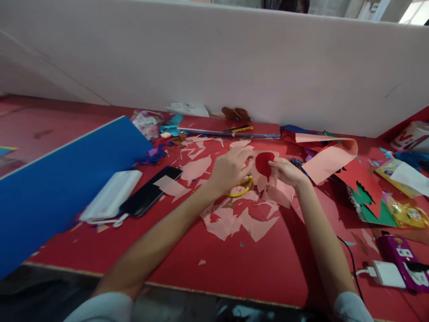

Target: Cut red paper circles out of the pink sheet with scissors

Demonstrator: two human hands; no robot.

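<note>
A dark red rounded paper cutout (pixel 264 165) lies against a piece of pink paper (pixel 259 179). My right hand (pixel 290 172) grips the cutout's right edge, its thumb on the front, with pink paper behind. Just left of the cutout, my left hand (pixel 231 167) has its fingers bent inward near the pink paper; whatever they may hold is hidden. Under that hand shows the yellow handle of what looks like scissors (pixel 240 192). Pink paper scraps (pixel 223 223) spread around and below both hands on the red table (pixel 201 273).
On the left stand a blue board (pixel 83 156), a white face mask (pixel 112 194) and a black phone (pixel 150 192). A yellow cutter (pixel 241 129) rests at the back. Folded pink paper (pixel 330 156), red paper (pixel 362 183) and a purple power bank (pixel 400 259) are at right. A white partition (pixel 214 67) rises behind.
</note>
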